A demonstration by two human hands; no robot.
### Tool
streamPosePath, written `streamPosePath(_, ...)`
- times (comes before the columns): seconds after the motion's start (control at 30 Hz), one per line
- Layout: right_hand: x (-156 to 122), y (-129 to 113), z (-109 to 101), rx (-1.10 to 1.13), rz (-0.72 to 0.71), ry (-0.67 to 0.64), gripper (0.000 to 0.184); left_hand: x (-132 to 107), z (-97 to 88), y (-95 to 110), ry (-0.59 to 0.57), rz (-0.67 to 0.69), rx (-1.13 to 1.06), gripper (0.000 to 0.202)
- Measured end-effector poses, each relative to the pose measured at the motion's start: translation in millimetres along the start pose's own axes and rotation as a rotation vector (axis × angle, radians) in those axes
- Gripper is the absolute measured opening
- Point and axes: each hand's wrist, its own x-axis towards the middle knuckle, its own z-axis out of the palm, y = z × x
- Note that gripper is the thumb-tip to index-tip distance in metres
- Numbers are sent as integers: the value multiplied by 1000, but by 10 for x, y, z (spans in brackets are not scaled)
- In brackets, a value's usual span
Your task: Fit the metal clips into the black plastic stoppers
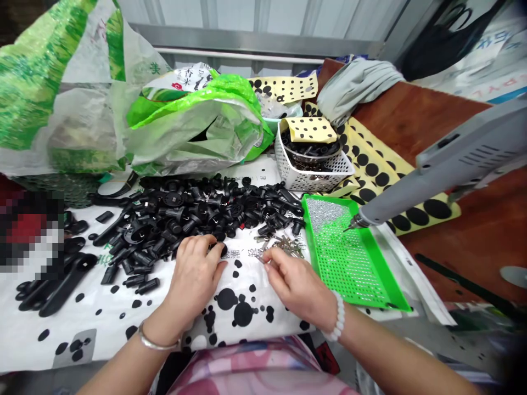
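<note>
Roughly mid-frame, my right hand (297, 284) had thumb and index pinched on one thin metal strip (260, 258), its long axis slanting toward the upper left. My left hand (196, 270) was half-curled at one round black part (223, 250); couldn't tell if gripped. Black plastic parts (177, 214), smooth, uncountable, were heaped center-left. Right side held one perforated green tray (381, 269), one white basket (294, 178), one grey power screwdriver (411, 189).

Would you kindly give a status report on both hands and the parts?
Left hand at black plastic parts, grip unclear. Right hand pinching small metal piece. Power screwdriver over green tray, clear of hands.
</note>
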Motion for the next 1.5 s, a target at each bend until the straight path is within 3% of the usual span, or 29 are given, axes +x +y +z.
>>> streamPosePath(0.13,-77,27,115,162,-23,62,15,69,40,-3,10,0,18,17)
streamPosePath(0.23,-97,69,145,253,-68,127,17,56,7,1,63,-37,-173,15)
streamPosePath(0.3,-102,95,146,343,-93,163,18,48,-56,31,93,-190,-458,14)
streamPosePath(0.37,-101,115,142,440,-94,202,18,60,-137,87,87,-468,-870,18)
streamPosePath(0.43,-98,127,136,531,-53,242,17,93,-210,156,36,-756,-1329,21)
streamPosePath(0.5,-98,135,130,616,10,268,17,128,-253,218,-44,-940,-1695,23)
streamPosePath(0.57,-106,143,127,701,70,260,18,144,-258,264,-127,-1020,-1890,22)
streamPosePath(0.7,-146,154,132,846,155,167,21,109,-210,308,-208,-1041,-2036,18)
streamPosePath(0.83,-175,149,129,954,254,132,19,62,-188,326,-276,-949,-1996,17)
streamPosePath(0.93,-185,147,110,996,277,160,16,26,-181,332,-274,-828,-1756,16)
streamPosePath(1.17,-180,121,101,1008,171,199,14,-122,-45,356,-72,-440,-1000,11)
streamPosePath(1.37,-123,60,158,949,87,217,11,-181,-16,391,-18,-289,-709,32)
streamPosePath(1.5,-78,39,223,874,-2,218,11,-182,-41,386,-18,-246,-606,34)
